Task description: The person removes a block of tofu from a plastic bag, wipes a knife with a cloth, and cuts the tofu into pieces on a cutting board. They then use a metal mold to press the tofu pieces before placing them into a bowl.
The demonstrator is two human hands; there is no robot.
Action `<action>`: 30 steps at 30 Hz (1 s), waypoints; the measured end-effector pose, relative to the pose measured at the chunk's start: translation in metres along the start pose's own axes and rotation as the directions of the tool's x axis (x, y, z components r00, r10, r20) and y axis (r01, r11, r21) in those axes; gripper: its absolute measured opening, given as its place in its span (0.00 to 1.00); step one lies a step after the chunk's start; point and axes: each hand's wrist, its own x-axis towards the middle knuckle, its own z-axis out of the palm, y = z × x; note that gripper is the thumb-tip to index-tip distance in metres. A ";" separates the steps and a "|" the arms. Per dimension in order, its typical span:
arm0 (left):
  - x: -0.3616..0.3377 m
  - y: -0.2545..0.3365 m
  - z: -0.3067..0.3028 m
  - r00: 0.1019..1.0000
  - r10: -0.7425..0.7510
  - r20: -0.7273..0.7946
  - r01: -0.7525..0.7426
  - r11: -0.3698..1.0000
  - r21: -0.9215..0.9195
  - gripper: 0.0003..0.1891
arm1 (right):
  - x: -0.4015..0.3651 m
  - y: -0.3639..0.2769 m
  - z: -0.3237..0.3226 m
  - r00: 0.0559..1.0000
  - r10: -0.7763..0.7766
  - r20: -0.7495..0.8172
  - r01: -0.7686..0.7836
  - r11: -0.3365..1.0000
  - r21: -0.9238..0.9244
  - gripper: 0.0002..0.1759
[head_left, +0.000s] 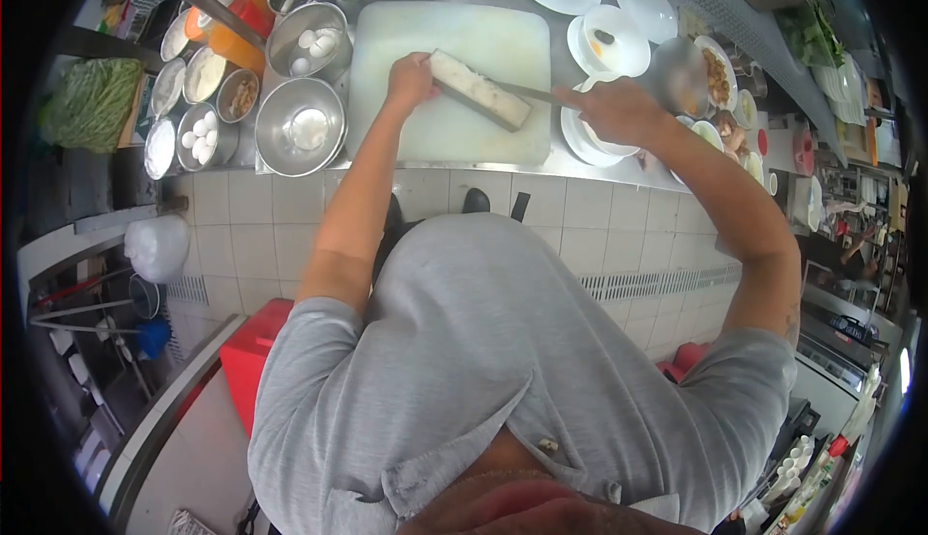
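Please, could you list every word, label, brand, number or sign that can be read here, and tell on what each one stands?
No text can be read in this picture.
Dark panel at the far right: pale marks, too small and blurred to read.
Cutting board: no lettering visible.
Knife in the right hand: no lettering visible.

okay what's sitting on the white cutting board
A pale oblong block, with the left hand at one end and a knife in the right hand. The cutting board surface under the block is covered from view.
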 end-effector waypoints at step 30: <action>-0.028 0.066 0.026 0.752 0.298 0.588 -0.603 -0.052 0.796 0.12 | -0.021 0.002 -0.051 0.974 0.037 0.225 -0.024 0.998 -0.062 0.28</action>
